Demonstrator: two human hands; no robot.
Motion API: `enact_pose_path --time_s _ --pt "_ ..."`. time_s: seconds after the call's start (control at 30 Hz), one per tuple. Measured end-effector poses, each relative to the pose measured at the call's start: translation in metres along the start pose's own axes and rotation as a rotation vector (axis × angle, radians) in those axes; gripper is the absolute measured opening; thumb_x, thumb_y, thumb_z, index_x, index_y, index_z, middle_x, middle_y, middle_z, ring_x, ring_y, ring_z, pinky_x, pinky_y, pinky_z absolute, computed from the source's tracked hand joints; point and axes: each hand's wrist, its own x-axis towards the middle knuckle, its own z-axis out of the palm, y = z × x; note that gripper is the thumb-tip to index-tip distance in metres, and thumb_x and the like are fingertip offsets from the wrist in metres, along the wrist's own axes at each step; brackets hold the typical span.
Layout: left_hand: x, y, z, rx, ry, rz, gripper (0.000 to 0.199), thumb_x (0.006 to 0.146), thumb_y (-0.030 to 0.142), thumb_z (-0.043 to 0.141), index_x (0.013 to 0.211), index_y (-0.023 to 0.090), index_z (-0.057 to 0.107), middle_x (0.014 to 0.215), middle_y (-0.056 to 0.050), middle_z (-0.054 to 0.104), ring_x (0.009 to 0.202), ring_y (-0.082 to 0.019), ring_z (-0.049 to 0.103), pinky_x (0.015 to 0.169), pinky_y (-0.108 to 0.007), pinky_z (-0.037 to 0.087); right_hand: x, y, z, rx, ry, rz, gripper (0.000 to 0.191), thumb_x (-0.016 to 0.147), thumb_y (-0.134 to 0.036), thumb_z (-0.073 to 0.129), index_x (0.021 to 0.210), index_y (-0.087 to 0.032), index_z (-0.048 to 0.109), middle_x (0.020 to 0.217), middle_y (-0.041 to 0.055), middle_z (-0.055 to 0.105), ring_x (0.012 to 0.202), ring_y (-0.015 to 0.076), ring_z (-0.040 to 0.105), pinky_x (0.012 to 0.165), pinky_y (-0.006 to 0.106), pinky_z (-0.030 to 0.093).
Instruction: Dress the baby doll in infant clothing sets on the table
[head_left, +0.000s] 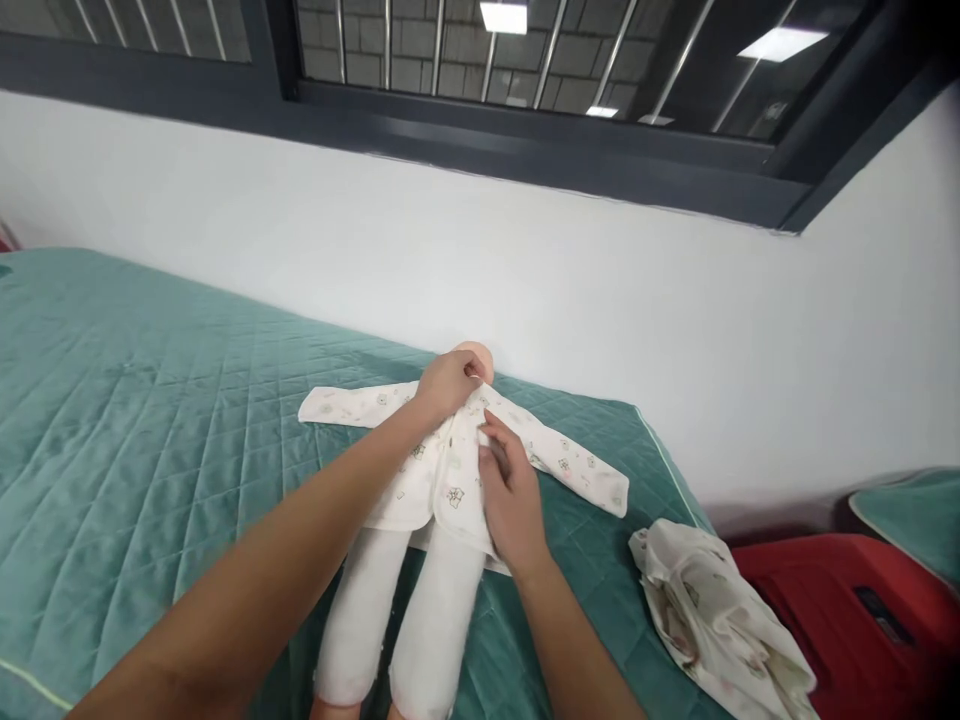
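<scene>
A doll lies on its back, its head [484, 358] by the wall. It wears a white baby jacket [457, 490] printed with small bears, the sleeves spread to both sides, and white leggings [435, 620]. At the neckline, just below the doll's head, my left hand [444, 385] is closed with its fingertips pinching the jacket's collar. My right hand [516, 500] rests on the jacket's right front panel, thumb and bent fingers apart, with nothing visible between them. Part of the doll's head and the collar are hidden behind my left hand.
Under the doll is a green quilted cover [150, 400]. A crumpled white printed cloth [720, 610] lies at its right edge, beside a red chair or case [847, 600]. Behind stands a white wall [360, 240] with a dark-framed, barred window [525, 130].
</scene>
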Motion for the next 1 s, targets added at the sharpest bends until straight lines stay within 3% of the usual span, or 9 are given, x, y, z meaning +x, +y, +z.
enact_pose_path --time_s 0.13,0.27,0.4,0.5,0.57,0.67,0.77,0.9,1.0 --pt "-0.017 -0.001 -0.006 -0.118 0.107 -0.037 0.016 0.080 0.015 0.056 0.090 0.019 0.068 0.100 -0.005 0.073 0.091 -0.018 0.065 0.087 -0.031 0.049 -0.007 -0.001 0.005 -0.001 -0.099 -0.021 0.036 0.089 -0.032 0.063 0.126 -0.034 0.063 0.157 -0.0025 0.040 0.147 0.0218 0.031 0.123 0.043 0.019" --pt "-0.044 -0.013 -0.017 -0.161 0.224 -0.042 0.015 0.085 0.021 0.053 0.091 0.020 0.067 0.102 -0.004 0.071 0.096 -0.019 0.064 0.090 -0.032 0.049 -0.005 0.005 -0.001 0.009 -0.068 -0.006 0.040 0.090 -0.034 0.063 0.131 -0.034 0.060 0.156 -0.0025 0.042 0.147 0.0191 0.032 0.124 0.040 0.018" --pt "-0.075 -0.040 -0.030 0.040 0.286 0.025 0.017 0.090 0.024 0.048 0.093 0.021 0.064 0.102 -0.006 0.068 0.100 -0.022 0.060 0.092 -0.035 0.046 0.004 0.022 -0.009 0.085 0.082 0.128 0.039 0.087 -0.039 0.065 0.126 -0.030 0.064 0.142 0.0002 0.057 0.135 0.0205 0.046 0.120 0.041 0.027" --pt "-0.099 -0.059 -0.041 0.165 0.290 0.088 0.020 0.094 0.027 0.042 0.092 0.022 0.062 0.096 -0.007 0.066 0.100 -0.023 0.059 0.093 -0.035 0.045 0.013 0.036 -0.017 0.171 0.309 0.200 0.026 0.079 -0.038 0.069 0.102 -0.025 0.069 0.111 0.0015 0.070 0.107 0.0199 0.062 0.103 0.039 0.046" --pt "-0.110 -0.067 -0.048 0.192 0.291 0.067 0.022 0.096 0.030 0.040 0.093 0.022 0.061 0.097 -0.007 0.066 0.098 -0.023 0.059 0.089 -0.034 0.045 0.018 0.042 -0.025 0.162 0.469 0.210 0.020 0.074 -0.036 0.069 0.088 -0.023 0.065 0.095 0.0010 0.071 0.091 0.0179 0.065 0.089 0.035 0.052" --pt "-0.118 -0.074 -0.056 0.237 0.216 -0.087 0.029 0.098 0.037 0.037 0.088 0.022 0.059 0.094 -0.008 0.068 0.090 -0.025 0.062 0.079 -0.034 0.045 0.018 0.048 -0.041 0.032 0.605 0.191 0.017 0.072 -0.036 0.060 0.081 -0.022 0.059 0.087 0.0015 0.069 0.085 0.0177 0.065 0.083 0.034 0.053" --pt "-0.116 -0.077 -0.060 0.235 0.093 -0.223 0.038 0.098 0.044 0.033 0.078 0.023 0.057 0.084 -0.009 0.070 0.081 -0.026 0.063 0.072 -0.034 0.043 0.011 0.049 -0.053 -0.150 0.652 0.216 0.017 0.072 -0.036 0.056 0.080 -0.022 0.059 0.082 0.0029 0.068 0.084 0.0211 0.063 0.083 0.038 0.051" --pt "-0.109 -0.078 -0.060 0.082 0.045 -0.236 0.041 0.098 0.049 0.035 0.076 0.022 0.056 0.084 -0.008 0.071 0.082 -0.025 0.064 0.073 -0.032 0.043 0.006 0.048 -0.053 -0.429 0.563 0.241 0.010 0.066 -0.028 0.062 0.073 -0.021 0.064 0.083 0.0067 0.068 0.093 0.0274 0.059 0.093 0.043 0.042" --pt "-0.107 -0.075 -0.058 -0.061 0.037 -0.237 0.039 0.096 0.053 0.040 0.083 0.022 0.059 0.087 -0.004 0.070 0.084 -0.023 0.063 0.074 -0.031 0.043 0.009 0.048 -0.047 -0.650 0.476 0.230 0.019 0.070 -0.024 0.060 0.086 -0.020 0.068 0.103 0.0124 0.068 0.107 0.0313 0.055 0.099 0.045 0.037"
